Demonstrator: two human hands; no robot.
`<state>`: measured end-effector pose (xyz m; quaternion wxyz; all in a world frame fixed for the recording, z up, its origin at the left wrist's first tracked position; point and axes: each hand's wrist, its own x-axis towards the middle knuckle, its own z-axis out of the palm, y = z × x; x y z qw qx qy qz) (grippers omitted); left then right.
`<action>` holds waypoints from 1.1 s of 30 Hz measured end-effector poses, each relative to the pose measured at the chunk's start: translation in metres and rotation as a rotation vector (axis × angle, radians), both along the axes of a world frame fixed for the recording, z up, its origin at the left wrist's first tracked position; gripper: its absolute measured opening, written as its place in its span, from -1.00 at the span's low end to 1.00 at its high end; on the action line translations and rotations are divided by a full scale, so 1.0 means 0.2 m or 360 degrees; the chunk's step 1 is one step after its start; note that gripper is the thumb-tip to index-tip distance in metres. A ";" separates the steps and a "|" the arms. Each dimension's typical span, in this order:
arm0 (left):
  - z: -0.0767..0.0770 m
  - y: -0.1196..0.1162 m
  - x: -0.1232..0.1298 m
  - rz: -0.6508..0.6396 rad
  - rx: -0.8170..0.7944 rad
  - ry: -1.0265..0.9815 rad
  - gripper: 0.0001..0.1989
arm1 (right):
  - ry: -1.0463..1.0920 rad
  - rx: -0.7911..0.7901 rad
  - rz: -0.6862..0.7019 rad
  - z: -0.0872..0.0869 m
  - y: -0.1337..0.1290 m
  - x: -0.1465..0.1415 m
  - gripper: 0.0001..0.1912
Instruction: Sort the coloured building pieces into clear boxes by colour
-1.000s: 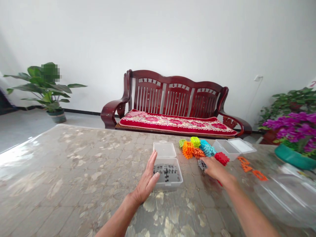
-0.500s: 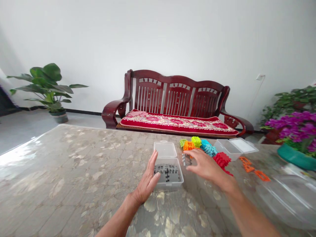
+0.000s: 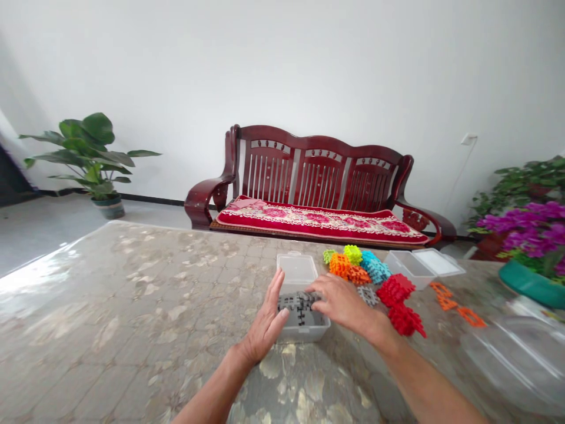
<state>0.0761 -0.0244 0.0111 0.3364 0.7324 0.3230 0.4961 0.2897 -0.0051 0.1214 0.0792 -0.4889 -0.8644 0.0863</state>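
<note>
A clear plastic box (image 3: 304,334) stands in front of me with its lid folded back, holding grey interlocking plastic pieces (image 3: 295,306). My left hand (image 3: 267,324) rests along the box's left side, fingers stretched out and thumb over the near left rim. From the right, my right hand (image 3: 342,300) reaches in over the box, its thumb and fingers closed around grey interlocking pieces at the right part of the box. Its fingers partly hide what they grip. Another grey piece (image 3: 368,295) lies on the table just beyond my right wrist.
Stacks of orange (image 3: 339,265), yellow-green (image 3: 352,254), blue (image 3: 375,268) and red pieces (image 3: 396,290) lie to the right. Beyond them stands a second open clear box (image 3: 410,271). Loose orange pieces (image 3: 470,317), a large clear container (image 3: 521,359) and a flower pot (image 3: 532,282) are at far right.
My right hand has moved left from beside the colored stacks to over the box, carrying grey pieces. A grey piece on the table has come into sight. My left hand stays at the box.
</note>
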 end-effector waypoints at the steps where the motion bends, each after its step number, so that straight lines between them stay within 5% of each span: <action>1: 0.00 0.00 0.00 -0.0002 0.0004 0.0005 -0.34 | 0.0013 0.0002 0.0002 0.00 0.00 0.00 -0.72; 12: 0.00 0.00 0.00 -0.0005 0.0001 -0.0006 -0.35 | 0.0242 -0.0050 0.0003 -0.03 -0.03 -0.04 -0.71; 18: 0.00 0.00 -0.01 -0.0009 -0.0013 0.0005 -0.34 | 0.0517 -0.0006 -0.0299 -0.05 0.04 0.21 -0.72; 25: -0.01 0.01 -0.01 -0.0001 -0.0008 0.0016 -0.35 | -0.0226 -0.0127 -0.0658 -0.18 0.11 0.58 -0.41; 33: -0.01 0.01 0.00 0.0003 -0.0016 0.0005 -0.36 | -0.0439 -0.0089 -0.0685 -0.26 0.10 0.65 -0.28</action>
